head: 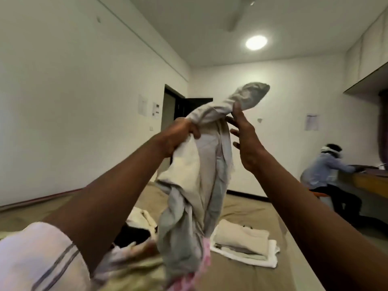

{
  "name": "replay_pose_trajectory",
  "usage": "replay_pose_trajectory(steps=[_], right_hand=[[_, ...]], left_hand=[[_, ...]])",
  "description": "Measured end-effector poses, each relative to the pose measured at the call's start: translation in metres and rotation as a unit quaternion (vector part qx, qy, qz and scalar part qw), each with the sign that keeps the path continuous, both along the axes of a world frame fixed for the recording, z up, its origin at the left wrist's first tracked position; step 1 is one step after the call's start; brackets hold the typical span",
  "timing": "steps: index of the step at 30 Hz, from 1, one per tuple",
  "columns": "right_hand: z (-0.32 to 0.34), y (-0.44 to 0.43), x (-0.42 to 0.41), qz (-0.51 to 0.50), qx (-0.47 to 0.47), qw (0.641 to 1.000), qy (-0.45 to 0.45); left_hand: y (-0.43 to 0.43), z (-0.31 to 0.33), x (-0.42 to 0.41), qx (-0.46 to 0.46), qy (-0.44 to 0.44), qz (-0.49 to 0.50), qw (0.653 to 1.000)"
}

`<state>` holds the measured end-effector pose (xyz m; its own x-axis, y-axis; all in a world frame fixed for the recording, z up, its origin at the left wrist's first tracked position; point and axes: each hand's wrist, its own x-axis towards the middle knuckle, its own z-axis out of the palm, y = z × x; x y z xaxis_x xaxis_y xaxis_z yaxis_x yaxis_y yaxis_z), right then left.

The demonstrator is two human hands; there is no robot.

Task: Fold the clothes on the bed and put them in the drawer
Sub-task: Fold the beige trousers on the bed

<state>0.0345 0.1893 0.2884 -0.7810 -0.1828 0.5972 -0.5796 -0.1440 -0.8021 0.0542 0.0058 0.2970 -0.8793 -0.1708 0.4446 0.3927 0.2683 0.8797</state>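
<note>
The left hand grips a pale garment raised above the bed, its tail hanging free. The right hand is open just beside it, fingers spread. A folded stack lies near the bed's right edge.

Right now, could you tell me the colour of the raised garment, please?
The garment in the left hand is pale greyish beige; head view.

no legible text, wall papers too blurred to read
</note>
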Motion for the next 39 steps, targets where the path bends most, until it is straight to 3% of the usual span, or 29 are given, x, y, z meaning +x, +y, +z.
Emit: replay_pose_trajectory(steps=[5,11,15,17,19,21,23,25,26,28,30,32,34,37,39], right_hand=[[0.002,0.020,-0.017,-0.061,0.184,0.973,0.124],[-0.102,-0.012,-0.065,-0.090,0.326,0.938,0.080],[-0.209,-0.046,-0.079,0.034,0.345,0.935,-0.068],[-0.279,-0.064,-0.095,0.085,0.437,0.885,-0.134],[-0.346,-0.074,-0.105,0.064,0.555,0.814,-0.157],[-0.400,-0.082,-0.110,0.054,0.602,0.776,-0.180],[-0.432,-0.086,-0.112,0.041,0.587,0.782,-0.207],[-0.443,-0.085,-0.118,0.026,0.527,0.810,-0.256],[-0.445,-0.087,-0.120,0.020,0.481,0.824,-0.300],[-0.434,-0.086,-0.121,0.017,0.405,0.848,-0.342],[-0.419,-0.087,-0.121,0.045,0.371,0.869,-0.323],[-0.406,-0.093,-0.122,0.084,0.378,0.879,-0.280],[-0.397,-0.102,-0.121,0.102,0.417,0.875,-0.225],[-0.391,-0.112,-0.126,0.011,0.444,0.885,-0.135],[-0.390,-0.108,-0.133,-0.107,0.394,0.905,-0.118]], left_hand=[[0.008,-0.006,0.006,0.132,-0.012,-0.132,0.982],[-0.027,-0.148,-0.039,0.216,-0.093,-0.037,0.971],[-0.081,-0.290,-0.057,0.130,-0.113,0.143,0.975],[-0.115,-0.372,-0.055,0.102,-0.157,0.181,0.965],[-0.145,-0.443,-0.047,0.082,-0.220,0.186,0.954],[-0.170,-0.489,-0.040,0.115,-0.289,0.175,0.934],[-0.181,-0.500,-0.039,0.107,-0.334,0.188,0.917],[-0.180,-0.488,-0.045,-0.023,-0.335,0.245,0.909],[-0.178,-0.480,-0.050,-0.115,-0.313,0.283,0.899],[-0.166,-0.467,-0.059,-0.223,-0.169,0.335,0.900],[-0.145,-0.451,-0.062,-0.177,-0.112,0.294,0.932],[-0.126,-0.449,-0.065,-0.097,-0.193,0.207,0.954],[-0.119,-0.451,-0.068,-0.090,-0.243,0.171,0.951],[-0.139,-0.443,-0.069,0.072,-0.260,0.173,0.947],[-0.171,-0.434,-0.072,0.199,-0.278,0.174,0.923]])
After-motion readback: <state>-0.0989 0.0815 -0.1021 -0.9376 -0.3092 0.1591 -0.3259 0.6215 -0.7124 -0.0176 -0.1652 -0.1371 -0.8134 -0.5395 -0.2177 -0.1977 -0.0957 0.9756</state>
